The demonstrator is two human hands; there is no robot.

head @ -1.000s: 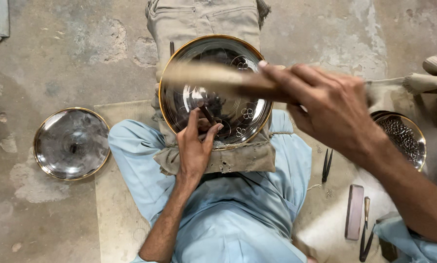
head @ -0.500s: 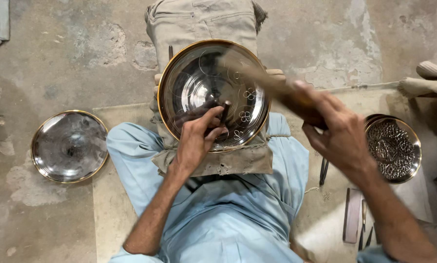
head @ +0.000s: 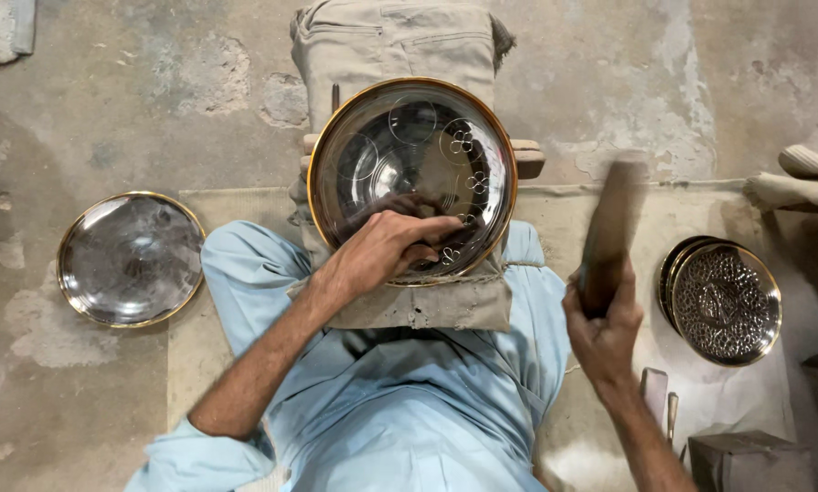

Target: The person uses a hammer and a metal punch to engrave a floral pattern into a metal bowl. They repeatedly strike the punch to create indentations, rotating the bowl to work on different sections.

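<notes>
A shiny round metal tray (head: 400,137) with a brass-coloured rim and engraved circles and flowers rests on a folded beige cloth over my lap. My left hand (head: 398,246) lies on the tray's near part, fingers pinched on a small dark punch tool that is mostly hidden. My right hand (head: 605,333) is raised to the right of the tray, shut on a wooden mallet (head: 609,232) that points upward and is blurred.
A plain metal plate (head: 131,260) lies on the concrete floor at left. A stack of embossed plates (head: 723,301) sits at right on a white cloth. Small tools (head: 655,396) and a dark box (head: 746,460) lie near my right knee.
My right hand has swung the mallet back from over the tray to the right and upright. My left hand stays on the tray, shifted slightly right.
</notes>
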